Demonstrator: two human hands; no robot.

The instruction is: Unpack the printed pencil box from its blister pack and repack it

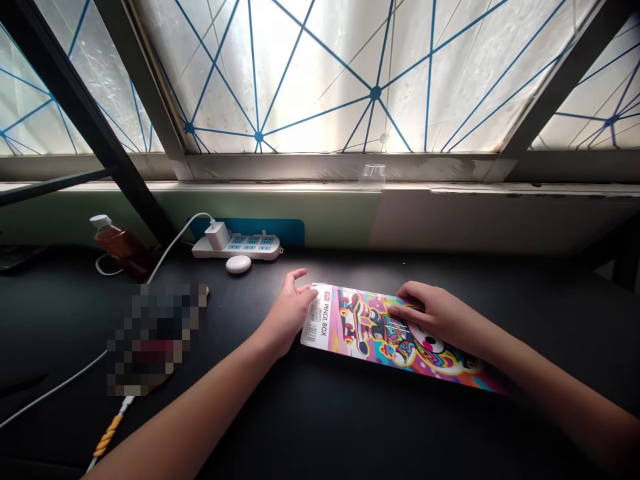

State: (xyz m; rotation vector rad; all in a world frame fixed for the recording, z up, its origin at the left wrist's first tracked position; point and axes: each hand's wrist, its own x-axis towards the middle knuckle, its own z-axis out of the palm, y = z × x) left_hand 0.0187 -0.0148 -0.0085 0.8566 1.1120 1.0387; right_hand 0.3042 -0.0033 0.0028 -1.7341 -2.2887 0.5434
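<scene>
A flat, colourful pencil box (pixel 370 330), printed with a cartoon figure on a skateboard, lies at a slant above the black desk. "PENCIL BOX" and a barcode show on its white left end. My left hand (pixel 287 310) grips that end, thumb on the corner and one finger sticking up; its other fingers are partly hidden. Around the far long edge, right of the middle, my right hand (pixel 425 307) is closed, with the thumb on the printed face and the fingertips out of sight. The box's right end runs dark under my right forearm.
A white power strip (pixel 255 247) with a plugged-in charger (pixel 217 235) stands at the back, a small white oval case (pixel 239 265) before it. To the left are a bottle (pixel 123 247), a blurred-out device (pixel 155 340) and its cable (pixel 107 437). A clear cup (pixel 375 175) sits on the windowsill.
</scene>
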